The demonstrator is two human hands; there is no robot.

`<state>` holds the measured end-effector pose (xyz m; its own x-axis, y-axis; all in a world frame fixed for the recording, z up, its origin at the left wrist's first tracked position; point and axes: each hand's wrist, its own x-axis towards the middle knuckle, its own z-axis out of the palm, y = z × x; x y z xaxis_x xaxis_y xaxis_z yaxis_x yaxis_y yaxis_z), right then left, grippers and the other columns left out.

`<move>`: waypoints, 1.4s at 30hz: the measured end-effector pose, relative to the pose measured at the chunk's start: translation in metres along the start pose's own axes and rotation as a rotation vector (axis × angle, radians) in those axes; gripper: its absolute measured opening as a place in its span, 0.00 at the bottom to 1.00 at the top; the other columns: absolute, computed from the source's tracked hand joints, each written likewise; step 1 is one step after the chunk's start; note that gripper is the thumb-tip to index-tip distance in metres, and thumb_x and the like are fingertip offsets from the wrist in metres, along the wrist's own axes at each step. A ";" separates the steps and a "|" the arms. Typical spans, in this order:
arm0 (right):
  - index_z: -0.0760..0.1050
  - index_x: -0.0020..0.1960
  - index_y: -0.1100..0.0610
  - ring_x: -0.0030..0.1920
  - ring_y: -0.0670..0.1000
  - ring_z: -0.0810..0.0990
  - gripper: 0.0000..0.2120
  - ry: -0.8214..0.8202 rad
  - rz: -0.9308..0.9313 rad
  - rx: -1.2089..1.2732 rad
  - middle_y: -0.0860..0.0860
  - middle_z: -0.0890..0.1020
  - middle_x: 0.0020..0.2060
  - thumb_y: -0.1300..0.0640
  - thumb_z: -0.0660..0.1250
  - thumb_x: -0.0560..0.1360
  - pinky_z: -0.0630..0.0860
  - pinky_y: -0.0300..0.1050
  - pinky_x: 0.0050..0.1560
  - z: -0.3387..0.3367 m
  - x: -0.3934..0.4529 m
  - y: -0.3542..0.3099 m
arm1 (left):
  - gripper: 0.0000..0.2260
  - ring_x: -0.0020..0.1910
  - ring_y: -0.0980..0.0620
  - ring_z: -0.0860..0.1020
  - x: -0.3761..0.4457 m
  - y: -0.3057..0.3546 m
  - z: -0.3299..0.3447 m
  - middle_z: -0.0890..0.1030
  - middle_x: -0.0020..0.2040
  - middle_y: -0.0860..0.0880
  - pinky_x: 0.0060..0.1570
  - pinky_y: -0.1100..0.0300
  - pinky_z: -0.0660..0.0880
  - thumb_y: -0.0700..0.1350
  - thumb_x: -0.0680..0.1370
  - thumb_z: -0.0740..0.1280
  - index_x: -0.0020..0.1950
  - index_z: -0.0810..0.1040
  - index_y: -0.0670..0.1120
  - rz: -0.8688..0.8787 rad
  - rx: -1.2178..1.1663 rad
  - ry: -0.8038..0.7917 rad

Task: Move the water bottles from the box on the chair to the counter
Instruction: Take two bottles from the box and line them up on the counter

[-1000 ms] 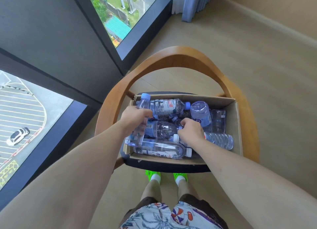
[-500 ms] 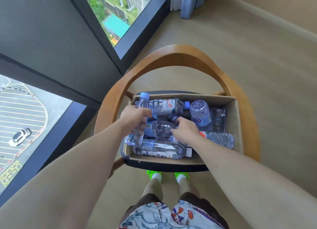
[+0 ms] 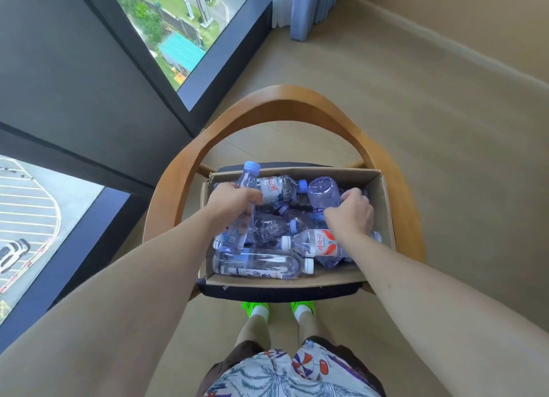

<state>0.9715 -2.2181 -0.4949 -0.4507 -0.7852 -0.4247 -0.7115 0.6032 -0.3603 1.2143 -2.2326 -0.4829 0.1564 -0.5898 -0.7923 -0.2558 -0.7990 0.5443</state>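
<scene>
Two bare hands are down in the cardboard box [image 3: 386, 206] that sits on the dark seat of the wooden chair [image 3: 285, 99]. Roughly seven or eight clear water bottles lie jumbled inside it; the deeper ones are too tangled to count surely. The left hand [image 3: 231, 200] is clenched around a slim bottle [image 3: 245, 185] that stands nearly upright at the box's left side, its pale blue cap pointing up and away from the person. The right hand [image 3: 352, 212] is closed over the side of an upturned bottle [image 3: 322, 193], whose ridged base faces up. At the near wall a white-capped bottle [image 3: 261, 264] lies on its side, long axis left to right, cap to the right. Just behind it a red-labelled bottle [image 3: 315, 243] lies with its cap to the left.
</scene>
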 end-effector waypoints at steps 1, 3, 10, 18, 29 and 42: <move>0.72 0.60 0.57 0.60 0.61 0.75 0.20 -0.014 0.026 -0.043 0.57 0.77 0.59 0.60 0.71 0.70 0.73 0.51 0.50 -0.001 0.005 0.003 | 0.17 0.31 0.46 0.85 0.001 0.000 0.004 0.85 0.39 0.44 0.28 0.54 0.80 0.49 0.61 0.75 0.46 0.83 0.44 0.005 0.022 0.010; 0.68 0.69 0.59 0.66 0.62 0.72 0.27 -0.082 0.060 -0.143 0.59 0.72 0.67 0.59 0.72 0.72 0.73 0.54 0.57 -0.002 0.018 0.010 | 0.16 0.28 0.50 0.82 0.001 0.001 0.012 0.83 0.31 0.48 0.28 0.60 0.76 0.51 0.60 0.75 0.43 0.82 0.44 0.022 0.070 0.003; 0.56 0.80 0.50 0.73 0.60 0.66 0.42 -0.263 -0.024 -0.419 0.53 0.57 0.78 0.58 0.73 0.73 0.70 0.55 0.68 -0.003 0.051 0.023 | 0.16 0.27 0.51 0.78 0.007 -0.007 0.030 0.78 0.27 0.51 0.31 0.55 0.80 0.51 0.61 0.76 0.43 0.81 0.43 0.022 0.114 -0.023; 0.63 0.72 0.53 0.69 0.61 0.67 0.35 -0.240 -0.123 -0.596 0.60 0.65 0.71 0.57 0.77 0.70 0.72 0.53 0.63 0.005 0.052 0.025 | 0.18 0.33 0.47 0.78 0.009 -0.010 0.042 0.79 0.33 0.47 0.36 0.56 0.73 0.53 0.60 0.77 0.42 0.80 0.43 0.021 0.147 -0.033; 0.71 0.68 0.56 0.66 0.61 0.72 0.30 -0.248 -0.136 -0.616 0.60 0.69 0.66 0.51 0.76 0.70 0.74 0.51 0.61 -0.018 0.048 0.020 | 0.16 0.30 0.50 0.79 -0.002 -0.003 0.048 0.78 0.25 0.53 0.34 0.56 0.77 0.53 0.59 0.77 0.39 0.80 0.45 0.035 0.151 -0.032; 0.81 0.37 0.58 0.27 0.56 0.84 0.15 -0.326 -0.130 -0.226 0.53 0.84 0.32 0.49 0.71 0.55 0.76 0.39 0.27 -0.111 0.022 -0.056 | 0.24 0.28 0.44 0.83 -0.050 0.055 0.020 0.83 0.33 0.44 0.35 0.40 0.84 0.54 0.54 0.76 0.45 0.83 0.43 0.128 0.090 -0.011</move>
<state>0.9416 -2.2851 -0.3921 -0.1806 -0.7454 -0.6417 -0.8679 0.4278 -0.2526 1.1737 -2.2446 -0.4184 0.1061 -0.6846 -0.7212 -0.3576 -0.7030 0.6147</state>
